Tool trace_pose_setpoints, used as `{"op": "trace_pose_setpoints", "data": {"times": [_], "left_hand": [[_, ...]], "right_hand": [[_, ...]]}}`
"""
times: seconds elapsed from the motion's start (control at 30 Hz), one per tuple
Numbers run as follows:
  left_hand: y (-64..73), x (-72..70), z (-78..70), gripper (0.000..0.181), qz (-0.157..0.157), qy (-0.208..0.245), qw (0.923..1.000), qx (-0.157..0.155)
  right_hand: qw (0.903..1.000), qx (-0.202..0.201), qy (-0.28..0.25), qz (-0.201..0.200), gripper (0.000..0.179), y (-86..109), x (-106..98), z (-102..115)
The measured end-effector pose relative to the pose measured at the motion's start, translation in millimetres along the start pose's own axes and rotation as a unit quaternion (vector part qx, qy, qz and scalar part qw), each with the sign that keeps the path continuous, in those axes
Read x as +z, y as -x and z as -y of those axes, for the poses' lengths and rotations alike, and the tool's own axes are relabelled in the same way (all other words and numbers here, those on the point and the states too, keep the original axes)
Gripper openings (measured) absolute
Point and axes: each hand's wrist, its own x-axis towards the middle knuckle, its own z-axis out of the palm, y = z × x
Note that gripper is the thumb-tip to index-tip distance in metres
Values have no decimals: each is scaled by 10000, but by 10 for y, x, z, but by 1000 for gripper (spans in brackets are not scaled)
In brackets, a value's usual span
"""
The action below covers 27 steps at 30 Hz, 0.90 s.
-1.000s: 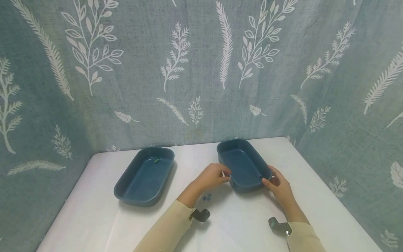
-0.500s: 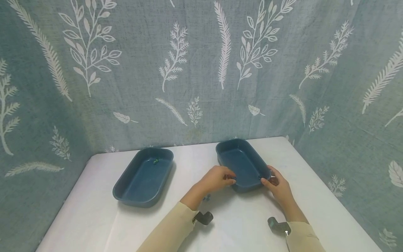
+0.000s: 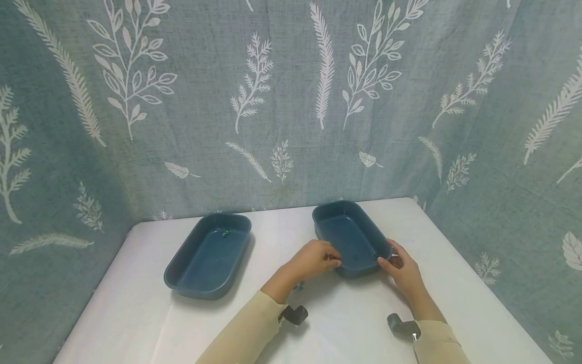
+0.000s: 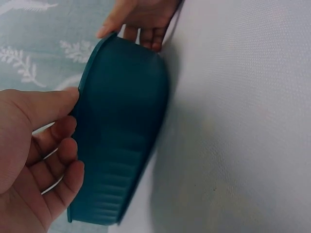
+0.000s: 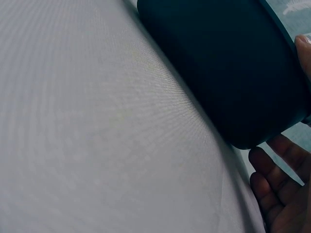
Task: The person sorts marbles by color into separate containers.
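Observation:
The right-hand blue tray stands on the white table. My left hand is over its near left rim, fingers loosely bent; in the left wrist view the thumb is right at the rim and nothing shows between the fingers. A small dark speck lies on the tray floor near that hand. My right hand grips the tray's near right corner, thumb over the rim and fingers outside. Another small dark piece shows inside the tray beside the right thumb.
A second blue tray stands at the left, with small green pieces at its far end. Small blue pieces lie on the white table beside my left wrist. A patterned curtain hangs behind the table.
My left hand has moved slightly right over the tray rim; the small blue piece at its fingertips is no longer there, and a speck now shows on the tray floor. The right hand stays put.

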Motion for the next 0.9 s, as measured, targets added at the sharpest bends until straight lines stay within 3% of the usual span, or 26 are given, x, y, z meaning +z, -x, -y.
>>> {"op": "trace_pose_setpoints", "data": {"times": [0.27,0.53,0.9], "left_hand": [[24,-44,-7,15,-18,5,9999,-141],[90,-103,76,12,-80,108,9997,-199],[273,-188,161,16,-46,18,9980,-632]], "right_hand": [[10000,-10,-49,24,69,-6,9,-15],[10000,-42,8,24,69,-20,3,-33],[9999,-66,-62,60,69,-12,-15,-29]]}}
